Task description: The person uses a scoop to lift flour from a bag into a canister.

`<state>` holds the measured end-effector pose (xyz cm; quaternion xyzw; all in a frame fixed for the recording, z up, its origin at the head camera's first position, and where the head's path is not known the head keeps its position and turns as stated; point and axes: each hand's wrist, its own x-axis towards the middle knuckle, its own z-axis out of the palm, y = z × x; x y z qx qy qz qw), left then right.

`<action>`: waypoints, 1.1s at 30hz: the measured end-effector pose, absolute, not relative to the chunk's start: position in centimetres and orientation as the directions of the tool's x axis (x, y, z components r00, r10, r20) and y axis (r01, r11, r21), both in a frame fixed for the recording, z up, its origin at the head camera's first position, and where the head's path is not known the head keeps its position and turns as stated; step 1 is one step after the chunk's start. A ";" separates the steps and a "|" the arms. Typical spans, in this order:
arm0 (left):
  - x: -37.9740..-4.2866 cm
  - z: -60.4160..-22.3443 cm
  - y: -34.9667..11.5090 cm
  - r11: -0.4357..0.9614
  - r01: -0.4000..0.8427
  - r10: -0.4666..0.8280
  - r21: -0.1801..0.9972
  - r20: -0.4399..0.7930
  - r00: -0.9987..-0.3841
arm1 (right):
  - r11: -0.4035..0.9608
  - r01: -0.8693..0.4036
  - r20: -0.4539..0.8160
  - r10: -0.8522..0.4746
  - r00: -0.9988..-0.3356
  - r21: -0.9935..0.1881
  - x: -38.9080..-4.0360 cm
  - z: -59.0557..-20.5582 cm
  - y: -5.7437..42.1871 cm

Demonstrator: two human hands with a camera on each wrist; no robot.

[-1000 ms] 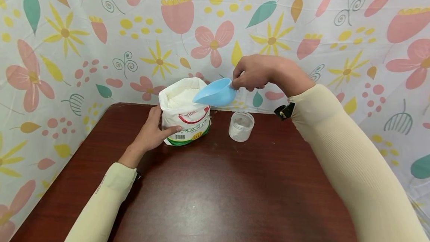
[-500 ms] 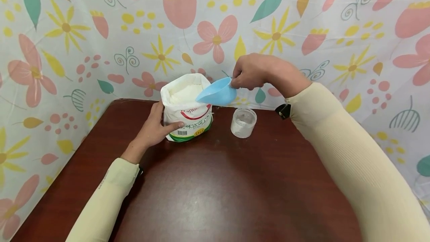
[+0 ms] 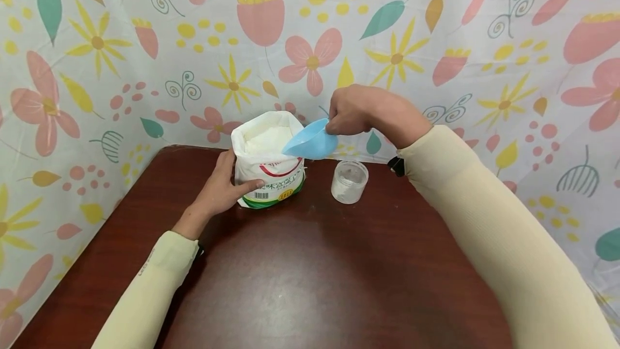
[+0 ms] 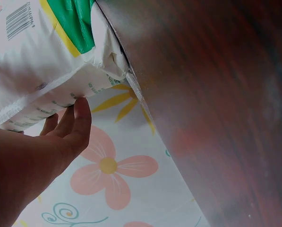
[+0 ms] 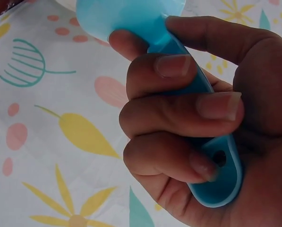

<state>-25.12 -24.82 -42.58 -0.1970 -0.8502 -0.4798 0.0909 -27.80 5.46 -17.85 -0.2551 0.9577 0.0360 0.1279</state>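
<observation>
In the head view an opened white flour bag with red and green print stands at the back of the table, white powder showing inside its mouth. My left hand grips its left side, thumb on the front; the left wrist view shows the other fingers against the side. Curled fingers of my right hand wrap the handle of a blue scoop. The scoop's tip overlaps the bag's right rim in the head view. A clear round jar with whitish contents stands below the scoop.
A dark reddish-brown table lies under everything, its back edge close behind the bag and jar. Behind it hangs a white curtain printed with flowers and leaves.
My right hand and the scoop have shifted slightly left and lower, the scoop's tip staying by the bag's rim. My left hand keeps its hold; the bag and jar stay put.
</observation>
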 end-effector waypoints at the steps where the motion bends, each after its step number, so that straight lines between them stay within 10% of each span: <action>1: -25.2 -42.6 -24.8 0.457 0.425 0.248 0.782 0.347 -0.905 | 0.870 -0.493 -0.266 -0.475 -0.839 0.004 -27.8 -17.9 5.3; 33: -25.1 -42.8 -25.0 0.497 0.392 0.235 0.774 0.315 -0.920 | 0.877 -0.481 -0.325 -0.458 -0.828 -0.009 -28.3 -18.1 4.3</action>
